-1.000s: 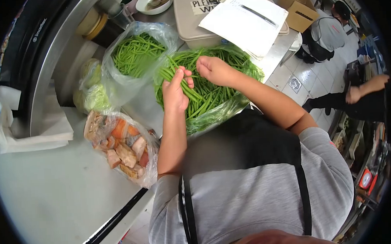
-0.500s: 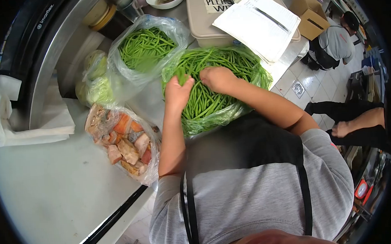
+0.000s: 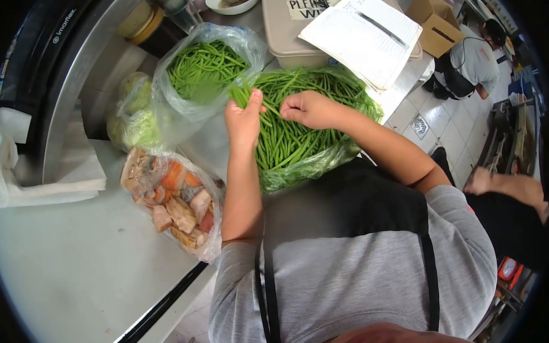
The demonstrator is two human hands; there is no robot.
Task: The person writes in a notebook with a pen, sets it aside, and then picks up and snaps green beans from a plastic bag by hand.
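My left hand [image 3: 243,122] is closed around a small bunch of green beans [image 3: 241,95], whose ends stick up past the thumb. To its right, my right hand [image 3: 313,111] is closed in a pinch, and a green bean appears to run to its fingertips. Both hands are above a large heap of long green beans [image 3: 295,145] in an open green-tinted plastic bag [image 3: 311,170]. Beyond my left hand, a clear plastic bag [image 3: 254,47] holds shorter green bean pieces [image 3: 205,67].
Left of my arm lie a bag of meat chunks [image 3: 181,209] and bagged pale green vegetables [image 3: 139,125]. A lidded beige container [image 3: 281,33] carries an open notebook [image 3: 367,39] with a pen. A cardboard box [image 3: 433,26] stands behind. Other people [image 3: 475,58] are at the right.
My left hand has risen slightly, lifting its bunch of beans clear of the heap. My right hand has drawn slightly right. At the far right, another person's arm has moved.
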